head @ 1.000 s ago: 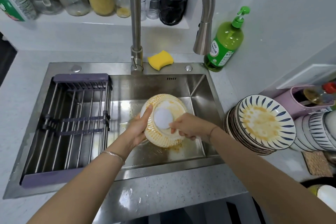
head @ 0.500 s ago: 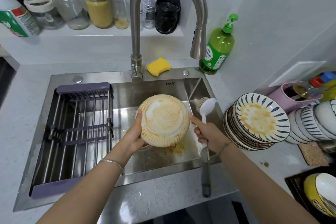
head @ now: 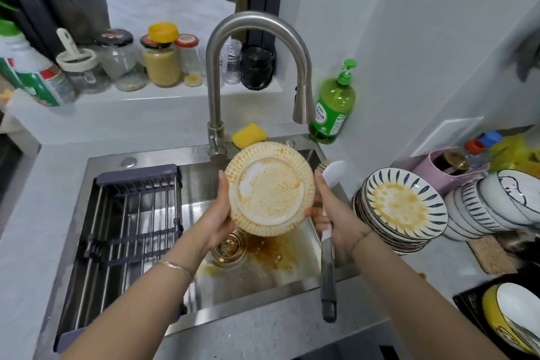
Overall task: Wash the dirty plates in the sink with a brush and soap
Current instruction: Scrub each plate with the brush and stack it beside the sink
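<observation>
One wide-angle view, worn on the head, looks forward and steeply down from close above the sink, centred in frame, with the surface along the bottom.

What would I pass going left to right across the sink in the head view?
drying rack → left hand → stained plate → brush → stack of dirty plates → stacked bowls

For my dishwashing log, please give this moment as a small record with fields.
left grip: holds the dirty plate by its left rim, above the sink
right grip: holds the dish brush handle, head up, beside the plate's right rim
faucet: no water visible
soap bottle: behind the sink, right corner
waiting: stack of stained plates on the counter, right
</observation>
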